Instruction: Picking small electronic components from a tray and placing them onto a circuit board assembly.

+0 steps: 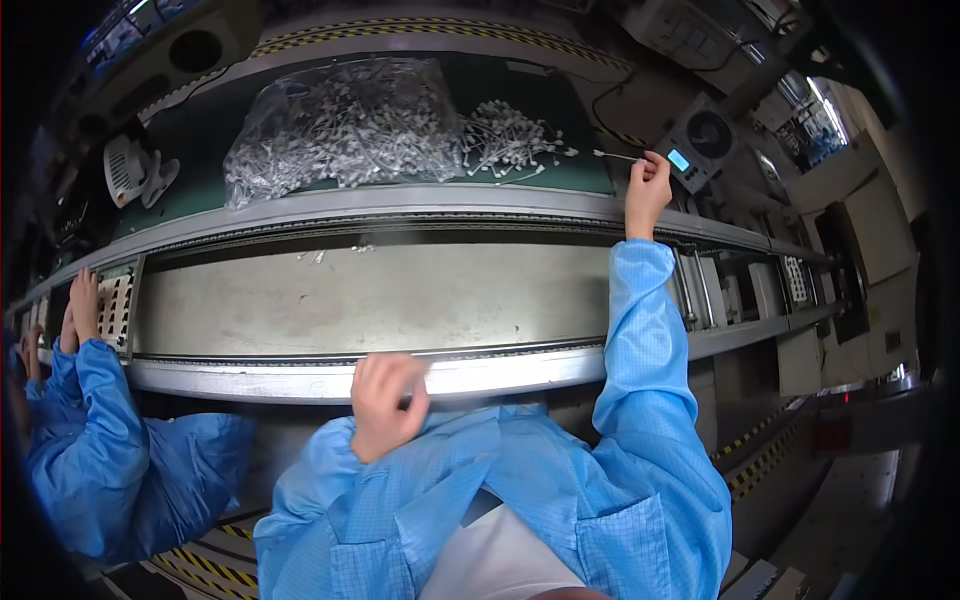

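Observation:
My right hand (649, 192) is stretched to the far right, its thumb and fingers pinched on a short white cable (618, 156) with a small connector at its end. Close by the fingertips stands a device with a round fan grille and a lit blue screen (679, 160). My left hand (388, 402) is curled closed above the near metal rail (500, 372), blurred by motion. Whatever its fingers may hold is hidden. A loose pile of white cables (508, 137) lies on the green bench left of my right hand, beside a clear plastic bag (345, 125) full of similar cables.
Between two rails runs a conveyor with a pale plate (380, 300); a few white bits (362, 249) lie near its far edge. At left, a co-worker's hands (84, 308) are at a tray with dark slots (116, 308). A white object (130, 172) stands on the bench.

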The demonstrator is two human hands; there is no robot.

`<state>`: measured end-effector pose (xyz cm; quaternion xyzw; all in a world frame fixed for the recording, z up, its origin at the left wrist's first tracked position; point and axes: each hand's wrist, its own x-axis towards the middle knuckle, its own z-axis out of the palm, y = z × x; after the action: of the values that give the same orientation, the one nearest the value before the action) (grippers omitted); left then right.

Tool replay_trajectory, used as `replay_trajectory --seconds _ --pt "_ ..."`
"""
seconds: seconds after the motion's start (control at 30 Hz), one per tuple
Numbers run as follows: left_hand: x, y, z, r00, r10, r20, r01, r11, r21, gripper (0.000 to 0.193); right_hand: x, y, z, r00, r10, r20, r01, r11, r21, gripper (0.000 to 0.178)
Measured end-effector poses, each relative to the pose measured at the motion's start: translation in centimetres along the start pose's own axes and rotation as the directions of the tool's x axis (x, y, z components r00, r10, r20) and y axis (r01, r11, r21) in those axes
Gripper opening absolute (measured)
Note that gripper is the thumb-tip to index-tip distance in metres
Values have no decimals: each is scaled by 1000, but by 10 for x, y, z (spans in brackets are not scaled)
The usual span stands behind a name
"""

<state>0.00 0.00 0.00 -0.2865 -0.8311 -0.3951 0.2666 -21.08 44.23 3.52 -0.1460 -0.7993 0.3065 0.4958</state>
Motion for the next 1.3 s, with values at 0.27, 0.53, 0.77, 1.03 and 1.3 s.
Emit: replay_trajectory --seconds 0.27,0.53,0.77,1.03,1.3 --pt "159 -2 22 930 -14 368 9 1000 15 15 -7 -17 -10 997 -81 -17 82 987 138 15" --pt "235 -79 160 970 -94 225 -4 917 398 25 -11 -35 -18 949 -314 -1 314 949 10 9" --pt "243 -63 200 956 -110 271 -111 720 685 16 4 -29 -27 966 -258 -21 259 963 74 6" --pt "249 -67 197 848 -366 384 35 760 648 19 7 -32 -19 908 -419 -18 418 903 101 11" --pt "249 -52 226 873 -316 371 -97 634 768 25 -10 -34 -13 924 -357 139 330 926 184 12"
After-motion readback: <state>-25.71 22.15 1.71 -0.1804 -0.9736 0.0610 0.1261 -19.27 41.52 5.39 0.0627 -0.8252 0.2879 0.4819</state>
